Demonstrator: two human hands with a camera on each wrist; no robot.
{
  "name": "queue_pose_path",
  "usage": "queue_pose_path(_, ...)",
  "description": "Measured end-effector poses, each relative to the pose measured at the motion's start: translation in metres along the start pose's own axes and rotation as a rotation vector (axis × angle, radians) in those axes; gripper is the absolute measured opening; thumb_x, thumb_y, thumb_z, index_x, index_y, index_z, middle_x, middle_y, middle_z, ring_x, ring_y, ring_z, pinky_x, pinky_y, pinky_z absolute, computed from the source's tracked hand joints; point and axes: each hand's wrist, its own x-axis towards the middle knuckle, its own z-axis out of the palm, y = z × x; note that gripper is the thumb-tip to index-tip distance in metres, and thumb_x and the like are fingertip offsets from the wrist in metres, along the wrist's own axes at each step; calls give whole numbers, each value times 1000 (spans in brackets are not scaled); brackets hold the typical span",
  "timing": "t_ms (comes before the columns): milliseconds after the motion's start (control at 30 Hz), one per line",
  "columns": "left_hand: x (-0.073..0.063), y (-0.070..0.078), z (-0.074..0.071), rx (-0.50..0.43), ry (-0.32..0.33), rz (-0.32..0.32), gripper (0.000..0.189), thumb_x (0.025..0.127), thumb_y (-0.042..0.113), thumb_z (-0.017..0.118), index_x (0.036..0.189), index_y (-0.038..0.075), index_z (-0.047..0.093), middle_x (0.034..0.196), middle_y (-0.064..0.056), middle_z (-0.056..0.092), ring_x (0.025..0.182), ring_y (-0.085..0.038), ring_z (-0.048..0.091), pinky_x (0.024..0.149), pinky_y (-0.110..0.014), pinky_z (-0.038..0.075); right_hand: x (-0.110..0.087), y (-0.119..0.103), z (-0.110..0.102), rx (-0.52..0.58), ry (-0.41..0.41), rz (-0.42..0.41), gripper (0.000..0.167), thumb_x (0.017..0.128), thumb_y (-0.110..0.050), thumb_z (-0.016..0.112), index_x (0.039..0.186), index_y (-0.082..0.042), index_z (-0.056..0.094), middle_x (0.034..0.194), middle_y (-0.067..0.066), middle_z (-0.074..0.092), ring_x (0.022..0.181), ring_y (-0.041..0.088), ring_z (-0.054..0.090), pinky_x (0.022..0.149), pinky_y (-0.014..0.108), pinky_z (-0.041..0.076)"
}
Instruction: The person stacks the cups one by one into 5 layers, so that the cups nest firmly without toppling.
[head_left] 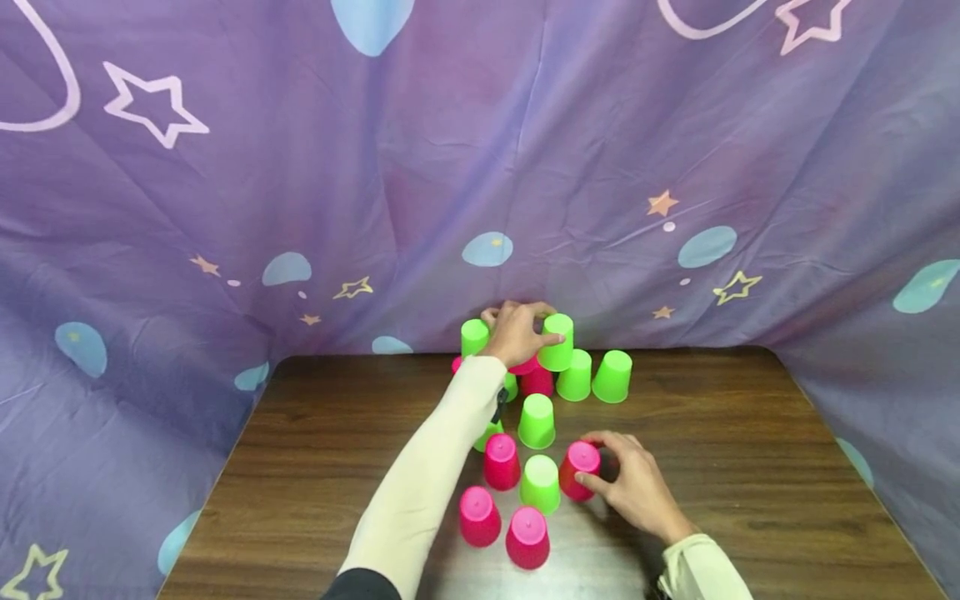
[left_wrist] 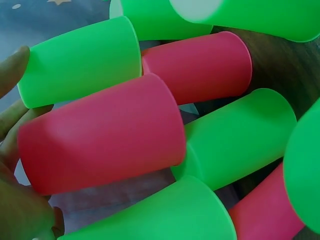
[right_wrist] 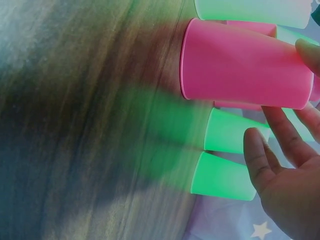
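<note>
1. Pale sleeve (head_left: 423, 475) of the left arm nearest the head camera; it crosses over part of the cup group; dark wristband (head_left: 501, 406) at its far end.
2. Left hand (head_left: 517, 335) pinches the raised green cup (head_left: 557, 346); thumb on the near side, forefinger behind, both close to the upturned base; gap between them just the cup's width.
3. Raised green cup is upside down, above a low pink cup (head_left: 537, 383) and a low green cup (head_left: 575, 375); whether its rim rests on them, cannot tell.
4. Left wrist view: a nearer pink cup (left_wrist: 100, 135) covers part of that hand's fingers; whether they touch it, cannot tell.
5. Right hand (head_left: 637, 483) grips the right-hand pink cup (head_left: 581, 472); thumb across the near side, forefinger round the far side; lower fingers (right_wrist: 257, 157) spread loosely, off the cup.
6. Right-hand pink cup is mouth down, just beside the middle green cup (head_left: 540, 485); rim's contact with the table (head_left: 720, 467) unclear.
7. Two front pink cups (head_left: 480, 518) upside down, nearest the table's front; purple curtain (head_left: 420, 167) behind everything.
</note>
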Motion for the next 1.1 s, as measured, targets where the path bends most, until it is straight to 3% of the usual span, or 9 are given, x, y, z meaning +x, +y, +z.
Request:
queue_pose_path(567, 0, -3, -2, 23, 30, 55, 47, 86, 46, 76, 128, 29, 66, 119, 8, 74, 118, -18, 62, 102, -51, 25, -1, 0, 1, 1, -12, 14, 50, 68, -16, 90, 113, -11, 70, 105, -2, 74, 102, 21, 63, 86, 42, 52)
queue_pose_path(700, -6, -3, -13, 3, 61, 70, 41, 88, 41, 76, 127, 28, 67, 117, 5, 75, 115, -19, 63, 101, -51, 26, 1, 1, 2, 0, -2, -6, 50, 68, -15, 91, 113, -11, 70, 104, -2, 74, 101, 20, 63, 84, 40, 52)
queue_pose_path(967, -20, 1, -38, -55, 131, 107, 41, 91, 36, 74, 129, 25, 66, 127, 5, 72, 125, -22, 59, 106, -53, 25, 1, 3, 4, -1, 44, -61, 52, 65, -13, 93, 112, -10, 71, 102, -1, 75, 97, 18, 62, 78, 33, 54)
queue_pose_path(1100, -27, 0, -46, -106, 148, 140, 40, 92, 33, 73, 130, 23, 66, 128, 5, 71, 125, -23, 60, 102, -51, 29, 3, 3, 4, 4, 61, -79, 52, 64, -13, 93, 112, -9, 72, 102, 0, 75, 96, 17, 62, 77, 31, 53)
